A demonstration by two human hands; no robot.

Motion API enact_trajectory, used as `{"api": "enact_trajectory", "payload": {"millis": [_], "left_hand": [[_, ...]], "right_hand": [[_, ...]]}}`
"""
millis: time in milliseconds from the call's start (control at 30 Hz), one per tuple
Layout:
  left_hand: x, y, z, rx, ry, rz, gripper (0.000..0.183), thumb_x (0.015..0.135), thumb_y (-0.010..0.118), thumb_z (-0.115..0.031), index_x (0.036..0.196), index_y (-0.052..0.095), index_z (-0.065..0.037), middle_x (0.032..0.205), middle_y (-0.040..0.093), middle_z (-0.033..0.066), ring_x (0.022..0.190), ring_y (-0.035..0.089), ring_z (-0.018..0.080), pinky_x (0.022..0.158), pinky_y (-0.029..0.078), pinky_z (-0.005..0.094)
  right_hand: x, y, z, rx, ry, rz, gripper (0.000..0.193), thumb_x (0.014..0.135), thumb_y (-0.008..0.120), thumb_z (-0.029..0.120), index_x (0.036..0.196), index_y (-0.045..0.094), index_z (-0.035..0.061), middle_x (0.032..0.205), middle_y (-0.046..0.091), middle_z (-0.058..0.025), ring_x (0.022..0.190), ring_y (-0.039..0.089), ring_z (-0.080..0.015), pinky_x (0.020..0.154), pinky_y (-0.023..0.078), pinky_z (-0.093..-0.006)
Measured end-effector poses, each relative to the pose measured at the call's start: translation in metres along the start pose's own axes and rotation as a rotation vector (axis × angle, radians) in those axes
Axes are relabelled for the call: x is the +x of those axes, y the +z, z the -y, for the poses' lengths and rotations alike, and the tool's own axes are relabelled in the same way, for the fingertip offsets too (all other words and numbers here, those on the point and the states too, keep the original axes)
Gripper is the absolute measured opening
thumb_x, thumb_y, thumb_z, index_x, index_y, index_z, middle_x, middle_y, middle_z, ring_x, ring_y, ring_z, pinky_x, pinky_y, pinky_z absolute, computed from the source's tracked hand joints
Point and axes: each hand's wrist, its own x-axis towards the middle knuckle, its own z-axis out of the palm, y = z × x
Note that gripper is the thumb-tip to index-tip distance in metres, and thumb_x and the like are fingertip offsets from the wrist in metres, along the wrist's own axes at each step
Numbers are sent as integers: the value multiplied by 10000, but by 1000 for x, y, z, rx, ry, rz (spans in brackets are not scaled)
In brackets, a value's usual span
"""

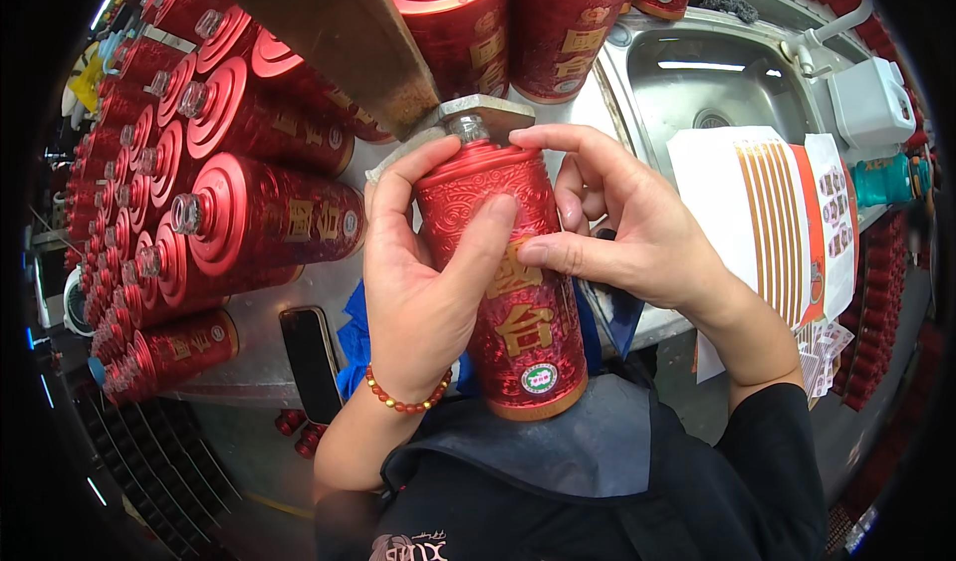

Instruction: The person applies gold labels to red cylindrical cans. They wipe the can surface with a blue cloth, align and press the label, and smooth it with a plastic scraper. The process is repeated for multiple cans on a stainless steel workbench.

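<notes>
A red bottle (528, 362) with embossed swirls, gold characters and a small round white-and-green sticker is in front of me, its base toward my body. My left hand (428, 272) is wrapped round its left side, thumb across the front. My right hand (637, 227) grips the right side, with the index fingertip at the shoulder near the neck and the thumb on the front. The clear glass neck (466, 128) lies against a metal block (488, 111) below a brownish metal bar (349, 43). Whether the neck touches the block I cannot tell.
Several red bottles (284, 213) lie at the left with bare glass necks. Others (453, 38) stand beyond the bar. A phone (311, 362) rests at the left edge. At the right are sticker sheets (767, 232), a steel sink (712, 73) and a white jug (871, 103).
</notes>
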Motion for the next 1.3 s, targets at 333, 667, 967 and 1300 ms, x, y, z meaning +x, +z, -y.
{"api": "enact_trajectory", "payload": {"millis": [333,667,967,1300], "left_hand": [[1,1,1,-11,-25,-6,528,919,788,-118,1363,531,6,1278,476,84,1203,541,154,1052,452,306],[-3,1,-3,-18,-38,42,619,922,773,-105,1437,450,10,1346,488,99,1243,545,165,1069,466,327],[-4,1,-3,-120,-62,69,549,999,655,-53,1480,394,-8,1357,532,117,1225,566,166,1061,476,324],[-6,-1,-2,-251,-81,91,543,1038,606,-60,1510,341,-18,1394,528,139,1257,563,178,1081,473,334]], "right_hand": [[1,0,-2,10,-8,2,741,853,858,116,1499,496,88,865,458,65,751,485,0,696,432,-157],[1,-1,-2,28,-11,10,756,845,859,98,1505,490,91,874,459,65,756,488,0,703,433,-158],[4,-2,-3,55,-5,15,717,861,845,109,1490,502,77,876,464,63,783,496,-3,713,432,-165],[16,-3,-2,86,18,-8,512,932,787,146,1393,588,46,797,456,88,714,458,7,644,375,-162]]}}
